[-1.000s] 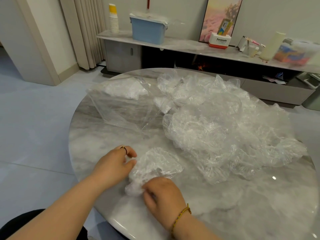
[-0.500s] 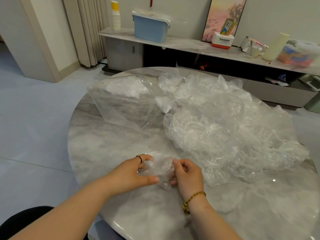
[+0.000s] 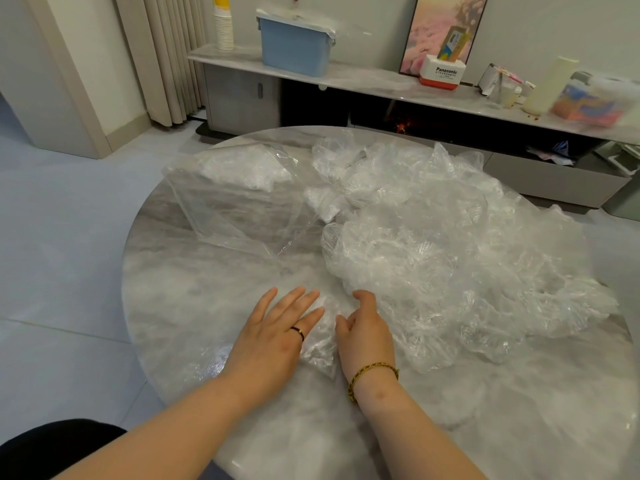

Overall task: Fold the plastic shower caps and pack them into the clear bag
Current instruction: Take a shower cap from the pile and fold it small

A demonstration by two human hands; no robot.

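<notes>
Clearly much remains: the left hand [image 3: 277, 336] presses one cap [image 3: 320, 346] with straight fingers at the table's [image 3: 194, 292] near edge. The right hand [image 3: 365, 329] is bent beside it, grip unclear. The bag [image 3: 225, 213] holds few, and the pile [image 3: 450, 258] waits.

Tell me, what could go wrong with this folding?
The shower cap is only pressed flat under the left hand, so the springy film may pop open once released. The loose pile lies right beside the right hand and could snag. The clear bag lies limp farther off, so carrying the cap there may undo the fold.
</notes>
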